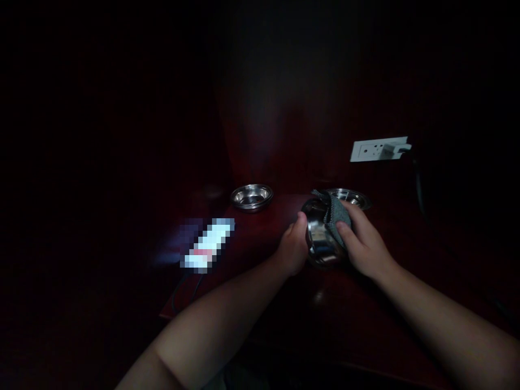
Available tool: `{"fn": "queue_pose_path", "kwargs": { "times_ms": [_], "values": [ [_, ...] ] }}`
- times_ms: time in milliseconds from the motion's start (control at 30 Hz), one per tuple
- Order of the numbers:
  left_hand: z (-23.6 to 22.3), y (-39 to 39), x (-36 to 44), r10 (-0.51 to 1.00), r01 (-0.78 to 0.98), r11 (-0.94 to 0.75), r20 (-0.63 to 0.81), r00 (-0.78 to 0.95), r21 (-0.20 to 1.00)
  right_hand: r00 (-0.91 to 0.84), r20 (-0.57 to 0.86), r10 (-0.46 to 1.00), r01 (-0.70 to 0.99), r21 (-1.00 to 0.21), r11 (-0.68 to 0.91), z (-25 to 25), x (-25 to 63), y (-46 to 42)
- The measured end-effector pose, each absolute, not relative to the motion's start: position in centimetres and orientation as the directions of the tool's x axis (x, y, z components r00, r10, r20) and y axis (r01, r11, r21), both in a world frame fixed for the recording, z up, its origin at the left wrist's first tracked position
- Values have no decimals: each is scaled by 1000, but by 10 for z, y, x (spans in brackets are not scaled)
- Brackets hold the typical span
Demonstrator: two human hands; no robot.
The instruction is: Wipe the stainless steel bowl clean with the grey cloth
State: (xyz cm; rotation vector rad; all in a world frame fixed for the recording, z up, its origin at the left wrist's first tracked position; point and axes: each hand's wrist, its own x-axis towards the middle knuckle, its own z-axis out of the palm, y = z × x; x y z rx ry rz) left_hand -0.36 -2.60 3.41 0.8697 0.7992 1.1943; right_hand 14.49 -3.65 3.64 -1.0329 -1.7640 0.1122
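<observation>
A shiny metal bowl (320, 234) is tilted on its side between my two hands, above the dark red table. My left hand (294, 246) grips its left rim, with the thumb up and the other fingers mostly hidden. Over the bowl's right outer side lies a grey-green cloth (338, 219). My right hand (363, 238) is closed on this cloth and presses it against the metal. Just behind the right hand sits a shallow metal dish (355, 196), partly covered from view by the cloth and fingers.
Stacked metal bowls (252, 197) stand at the back left of the table (260, 233). A lit, pixelated phone (209, 246) with a cable lies at the left. On the wall at right is a socket panel (371, 150) with a plug and a hanging dark cord (420, 189).
</observation>
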Motion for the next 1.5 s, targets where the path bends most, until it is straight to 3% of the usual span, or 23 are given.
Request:
{"fn": "queue_pose_path", "kwargs": {
  "times_ms": [600, 833, 967, 1133, 1267, 1500],
  "values": [
    [36, -29, -3, 975, -444, 160, -69, 213, 881, -91, 708, 700, 584, -531, 614, 36, 146, -36],
    [30, -30, -6, 971, -468, 126, -12, 239, 875, -290, 764, 576, 621, -308, 721, 42, 147, -40],
    [32, -31, -3, 972, -505, 142, -23, 234, 851, -360, 730, 581, 644, -256, 721, 44, 146, -42],
    [36, -33, -1, 944, -610, 209, 5, 329, 765, -401, 707, 582, 640, -238, 730, 44, 146, -42],
    [37, -34, -3, 925, -600, 141, 112, 364, 788, -430, 693, 578, 636, -222, 739, 45, 147, -42],
    [33, -33, -4, 927, -565, 139, 94, 363, 813, -385, 710, 590, 591, -301, 748, 44, 146, -45]
  ]
}}
